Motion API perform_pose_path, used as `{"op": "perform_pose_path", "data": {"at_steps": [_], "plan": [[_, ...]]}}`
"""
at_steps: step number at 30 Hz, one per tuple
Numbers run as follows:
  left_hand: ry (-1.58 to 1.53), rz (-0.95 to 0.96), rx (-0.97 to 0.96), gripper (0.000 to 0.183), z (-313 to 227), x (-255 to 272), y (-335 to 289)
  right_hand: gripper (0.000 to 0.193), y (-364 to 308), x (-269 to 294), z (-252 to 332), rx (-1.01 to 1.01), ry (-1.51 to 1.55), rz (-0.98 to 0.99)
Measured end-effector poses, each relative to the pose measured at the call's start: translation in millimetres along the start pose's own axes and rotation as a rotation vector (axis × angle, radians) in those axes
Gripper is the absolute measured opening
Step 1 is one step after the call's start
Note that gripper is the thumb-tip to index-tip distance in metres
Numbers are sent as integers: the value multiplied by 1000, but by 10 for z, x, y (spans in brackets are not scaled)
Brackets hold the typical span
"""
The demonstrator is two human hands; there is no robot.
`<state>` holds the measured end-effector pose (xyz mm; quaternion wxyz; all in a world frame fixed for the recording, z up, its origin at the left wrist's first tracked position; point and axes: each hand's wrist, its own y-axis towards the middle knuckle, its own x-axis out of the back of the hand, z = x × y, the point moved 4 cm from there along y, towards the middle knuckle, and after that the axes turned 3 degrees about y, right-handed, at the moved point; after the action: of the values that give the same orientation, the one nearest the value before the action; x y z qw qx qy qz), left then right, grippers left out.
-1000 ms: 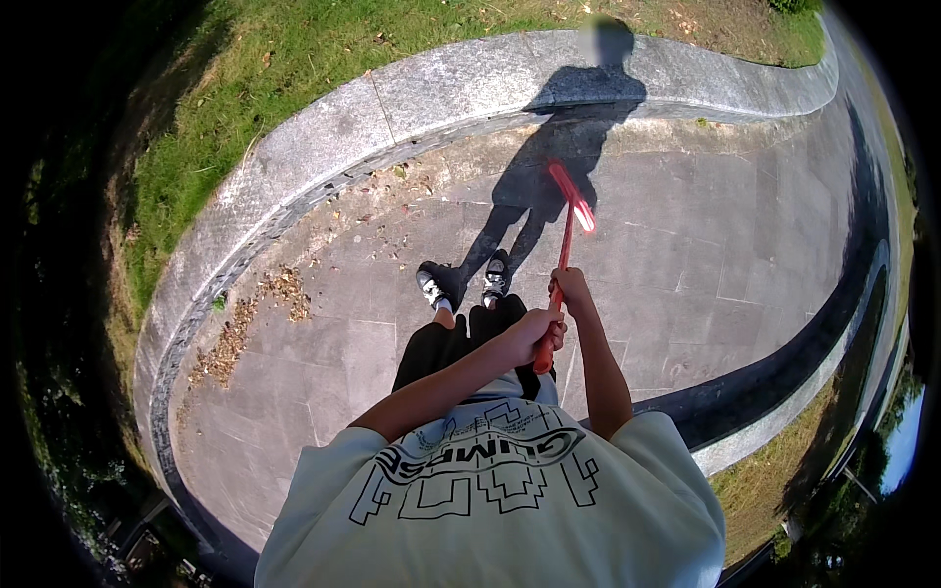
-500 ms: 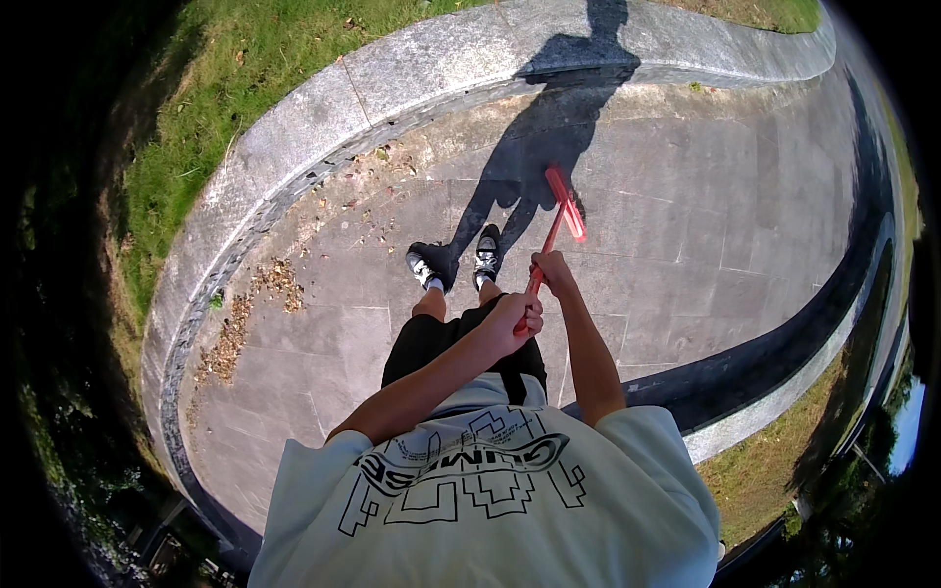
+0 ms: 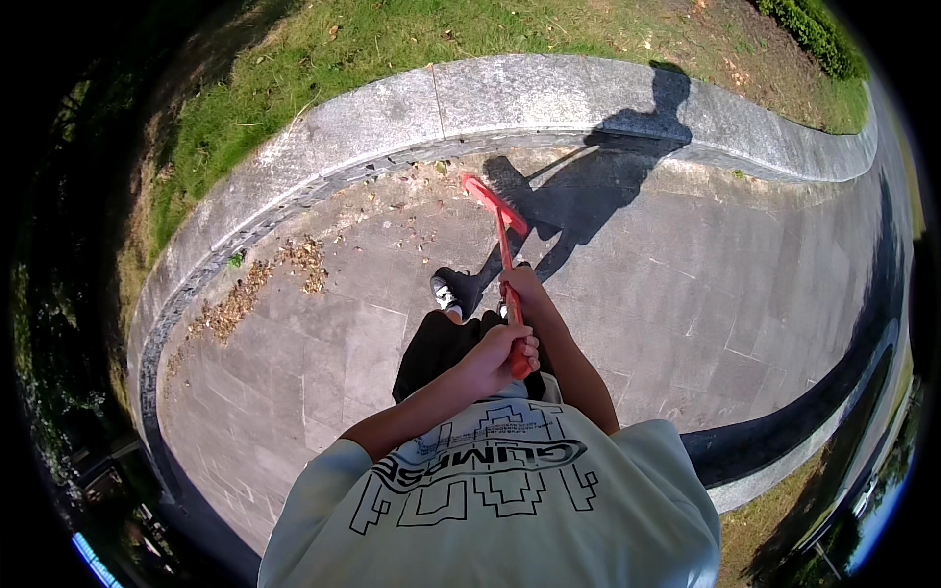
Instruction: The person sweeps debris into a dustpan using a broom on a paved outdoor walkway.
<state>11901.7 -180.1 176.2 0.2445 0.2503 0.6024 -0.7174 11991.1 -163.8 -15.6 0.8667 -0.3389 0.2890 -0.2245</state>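
I hold a red broom (image 3: 505, 240) in front of my body with both hands. My left hand (image 3: 505, 353) is wrapped round the handle near its top end, close to my waist. Farther down the handle, my right hand (image 3: 524, 287) is closed round it too. The broom's wide head (image 3: 493, 203) is out ahead of my feet, tilted across the paving. Its bristly shadow falls just beyond it; whether the bristles touch the ground I cannot tell. Dry leaves (image 3: 230, 306) lie heaped to the left, and a smaller cluster (image 3: 306, 263) lies nearer the broom.
A low curved stone wall (image 3: 392, 118) runs round the paved ground (image 3: 667, 284) ahead and on the left, with grass (image 3: 392, 44) behind it. Scattered leaves lie along its foot. Another curved wall (image 3: 774, 470) stands at the right. My left shoe (image 3: 449, 288) shows below the broom.
The broom head has swung to the left, toward the leaves and the far wall. Both hands have kept their hold on the handle, and my right hand has moved left and nearer.
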Motion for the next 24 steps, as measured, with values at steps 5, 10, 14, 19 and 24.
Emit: {"op": "perform_pose_path", "data": {"at_steps": [5, 10, 14, 19, 24], "plan": [[42, 43, 23, 16, -696, 471, 240, 17, 393, 211, 10, 10, -97, -307], [-17, 133, 48, 13, -1525, 916, 970, 15, 1108, 147, 24, 63, -201, -455], [-271, 430, 121, 13, -2222, 1378, 1024, 16, 1781, -438, 14, 278, -553, -264], [-601, 373, -16, 12, -3057, 2338, 4, 19, 2255, -2186, -201, -32, -555, -162], [-709, 316, -148, 11, -3344, 2936, -1200, 23, 2405, -3603, -808, -107, -670, 121]]}}
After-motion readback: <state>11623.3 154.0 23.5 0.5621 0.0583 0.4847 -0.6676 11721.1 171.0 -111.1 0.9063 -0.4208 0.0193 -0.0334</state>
